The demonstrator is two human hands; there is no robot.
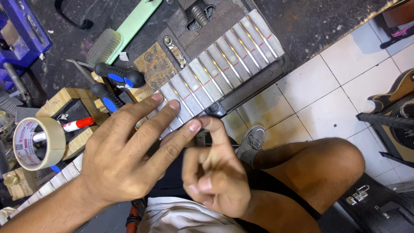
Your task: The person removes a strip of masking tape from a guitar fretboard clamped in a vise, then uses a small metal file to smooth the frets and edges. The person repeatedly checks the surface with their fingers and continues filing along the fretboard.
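Resting spread on the taped fretboard [224, 64], the left hand [125, 159] meets the curled, empty right hand [215, 172].

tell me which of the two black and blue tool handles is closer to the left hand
The lower handle, just above the left hand fingers; the other handle lies farther up, near the brush.

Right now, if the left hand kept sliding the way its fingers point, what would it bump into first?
The left hand points up and right along the guitar neck. Its fingers already seem to rest on it, so they would probably meet the next metal fret first, though depth is unclear.
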